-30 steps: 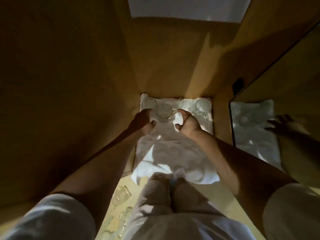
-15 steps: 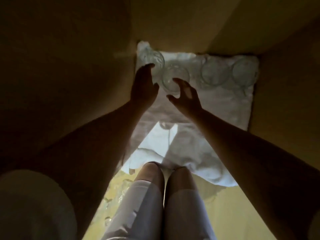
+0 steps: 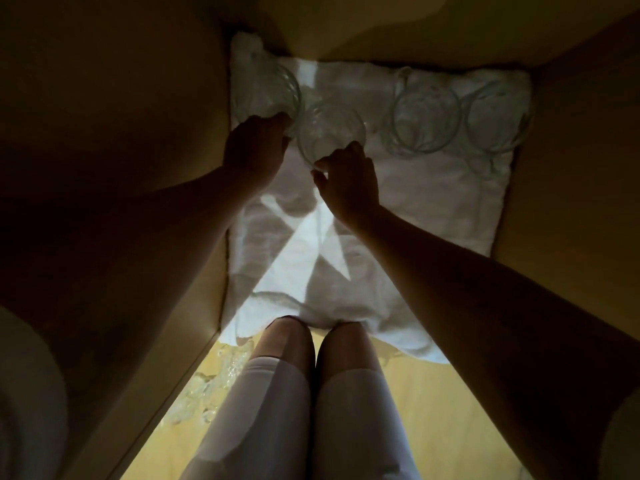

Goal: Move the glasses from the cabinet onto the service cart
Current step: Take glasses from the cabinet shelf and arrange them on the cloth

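Note:
Four clear glasses stand in a row at the back of a dark cabinet shelf, on a white towel (image 3: 433, 202). My left hand (image 3: 254, 152) reaches the leftmost glass (image 3: 268, 88), its fingers curled against the near wall. My right hand (image 3: 349, 180) holds the second glass (image 3: 332, 133) at its near rim, with the thumb and fingers bent round the edge. The two glasses nearly touch each other. No service cart is in view.
Two more glasses (image 3: 426, 119) (image 3: 498, 117) stand to the right on the towel. Wooden cabinet walls close in on the left (image 3: 138, 140) and right (image 3: 571, 174). My knees (image 3: 301, 344) meet the towel's front edge. Several glass pieces (image 3: 207, 386) glint low at the left.
Both hands were spread open half a second ago; now their fingers have curled onto the two left glasses. The view has moved in closer to the shelf.

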Motion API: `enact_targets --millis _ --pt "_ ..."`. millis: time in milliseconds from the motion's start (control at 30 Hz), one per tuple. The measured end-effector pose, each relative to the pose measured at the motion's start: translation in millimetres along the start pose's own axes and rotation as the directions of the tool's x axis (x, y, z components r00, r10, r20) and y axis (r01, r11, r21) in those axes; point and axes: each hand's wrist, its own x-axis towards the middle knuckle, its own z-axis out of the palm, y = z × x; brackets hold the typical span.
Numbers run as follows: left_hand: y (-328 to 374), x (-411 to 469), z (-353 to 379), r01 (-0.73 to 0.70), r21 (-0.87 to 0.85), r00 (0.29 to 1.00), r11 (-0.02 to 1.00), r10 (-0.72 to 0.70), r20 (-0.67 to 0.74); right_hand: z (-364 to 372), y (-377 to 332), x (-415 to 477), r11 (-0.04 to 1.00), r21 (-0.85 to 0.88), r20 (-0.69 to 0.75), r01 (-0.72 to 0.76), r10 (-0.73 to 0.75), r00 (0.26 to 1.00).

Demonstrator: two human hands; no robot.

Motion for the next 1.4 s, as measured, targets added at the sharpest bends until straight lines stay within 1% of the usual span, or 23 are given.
enact_targets --millis 100,200,267,333,400,467,567,600,667,700,800,867,933,1000,1133,1267,1333,1400 --pt "5.9 -10.7 -3.7 0.041 0.038 0.999 0.998 -0.042 0.023 -2.5 1.5 -9.5 0.997 0.063 -0.002 -0.040 0.041 0.999" --pt "12.8 -28.5 -9.6 0.062 0.008 0.997 0.998 -0.062 0.050 -11.9 2.6 -25.8 0.990 0.122 0.026 -0.063 0.061 0.998" --pt "17.5 -53.5 -12.4 0.089 -0.022 0.995 0.996 -0.087 0.057 -20.4 2.8 -44.6 0.995 0.082 0.071 -0.061 0.055 0.996" --pt "23.4 -84.9 -12.8 0.142 -0.068 0.989 0.988 -0.138 0.058 -30.5 0.8 -64.5 0.998 0.036 0.081 -0.057 0.054 0.995" --pt "31.3 -120.9 -16.5 0.205 -0.104 0.977 0.973 -0.198 0.081 -43.5 -6.2 -89.2 0.997 0.036 0.087 -0.071 0.068 0.994" --pt "39.3 -152.3 -23.7 0.242 -0.130 0.967 0.962 -0.229 0.108 -57.1 -14.0 -110.7 0.993 0.072 0.075 -0.098 0.093 0.993" --pt "48.0 -201.6 -49.6 0.352 -0.220 0.934 0.910 -0.327 0.144 -85.1 -31.1 -150.7 0.976 0.178 0.008 -0.122 0.122 0.992" --pt "51.0 -216.0 -60.1 0.347 -0.231 0.936 0.909 -0.322 0.141 -93.5 -36.1 -162.8 0.964 0.227 0.024 -0.142 0.140 0.990" --pt "61.3 -240.9 -85.3 0.284 -0.206 0.955 0.936 -0.256 0.153 -111.4 -46.2 -186.7 0.945 0.259 0.079 -0.199 0.185 0.980" --pt "67.0 -253.5 -99.0 0.277 -0.193 0.957 0.941 -0.250 0.149 -119.5 -52.8 -199.9 0.943 0.257 0.083 -0.210 0.195 0.977" --pt "81.3 -284.8 -135.5 0.310 -0.182 0.950 0.933 -0.295 0.105 -137.0 -71.5 -233.9 0.943 0.285 0.020 -0.171 0.172 0.985" --pt "90.0 -310.2 -153.1 0.316 -0.170 0.949 0.933 -0.308 0.070 -151.3 -85.4 -267.1 0.957 0.244 -0.070 -0.160 0.182 0.981" --pt "98.5 -334.3 -166.2 0.285 -0.160 0.959 0.945 -0.282 0.043 -159.1 -91.7 -297.8 0.948 0.283 -0.168 -0.145 0.199 0.966" --pt "106.9 -356.3 -174.9 0.254 -0.154 0.967 0.955 -0.254 0.018 -160.7 -97.2 -322.9 0.924 0.353 -0.183 -0.143 0.219 0.958" --pt "120.5 -403.3 -182.4 0.233 -0.135 0.972 0.963 -0.233 0.017 -151.0 -107.6 -370.2 0.841 0.517 -0.128 -0.158 0.259 0.957" --pt "138.8 -440.3 -179.4 0.201 -0.100 0.979 0.974 -0.199 0.035 -147.0 -94.9 -425.6 0.894 0.419 -0.107 -0.160 0.224 0.969" --pt "153.3 -454.1 -177.2 0.179 -0.058 0.983 0.982 -0.176 0.054 -143.4 -85.3 -446.7 0.887 0.428 -0.060 -0.173 0.219 0.974" --pt "173.6 -467.6 -175.1 0.181 -0.029 0.980 0.983 -0.178 0.087 -141.1 -72.7 -466.7 0.885 0.429 -0.048 -0.181 0.222 0.974"
